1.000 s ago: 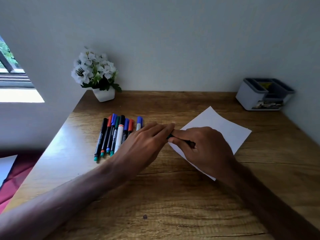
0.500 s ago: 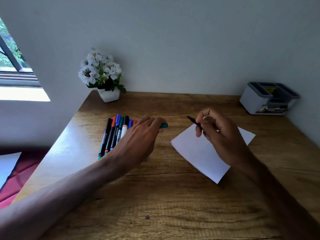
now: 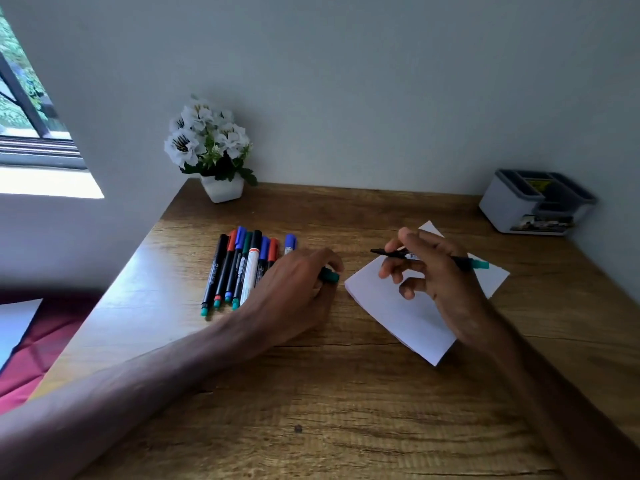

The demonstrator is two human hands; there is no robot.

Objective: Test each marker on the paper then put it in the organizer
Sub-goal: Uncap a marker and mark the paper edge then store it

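Far left of the paper (image 3: 398, 306), beyond the edge of the wooden table (image 3: 346, 393), are a window (image 3: 20, 98) and a dark red cloth (image 3: 41, 341) lower down. A white pot of white flowers (image 3: 221, 188) stands well to the paper's left and behind it, against the wall.

Closer to the paper on its left side, a row of markers (image 3: 242, 268) lies flat on the wood. They are packed side by side with their caps pointing away from the person, in black, red, blue and green; one has a white barrel.

Just left of the paper's near-left edge, the left hand (image 3: 294, 292) rests on the table. Its fingers are curled together round a teal cap (image 3: 330, 276), whose end pokes out toward the sheet.

The paper lies skewed on the table, one corner toward the person. Over its far half, the right hand (image 3: 440, 275) holds a marker (image 3: 460, 262) roughly level. The thumb and forefinger pinch the black barrel, and the other fingers are loosely bent beneath it. The thin tip points left, past the paper's far-left edge, and the teal end sticks out to the right above the sheet. I cannot tell whether the marker touches the paper.

Well to the paper's right and behind it, a grey organizer (image 3: 512, 206) sits in the table's corner by the wall.
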